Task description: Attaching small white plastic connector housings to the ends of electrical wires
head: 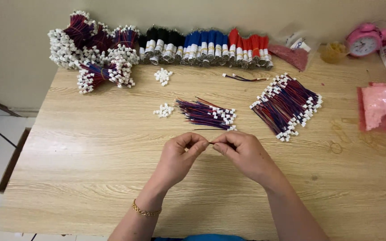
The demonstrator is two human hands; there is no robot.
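A light wood-grain counter [90, 178] is observed, set against a pale wall. Along its far edge are laid bundled wire harnesses with white connectors [90, 49], a row of black, blue and red wire bundles [206, 47], a clear bag of red parts [291, 51] and a pink alarm clock [362, 40]. Nearer the middle are found two small heaps of white connectors [163, 76] [164, 110], a loose fan of red-and-blue wires [206, 114], a larger such pile [287, 105], and pink bags [385, 109] at the right edge.

Both forearms are bare, with no sleeves showing. A thin gold chain bracelet [146, 210] circles the wrist below the left hand [179, 156]. The right hand [242, 151] wears nothing. At 6 o'clock, a strip of blue clothing [211, 238] shows.
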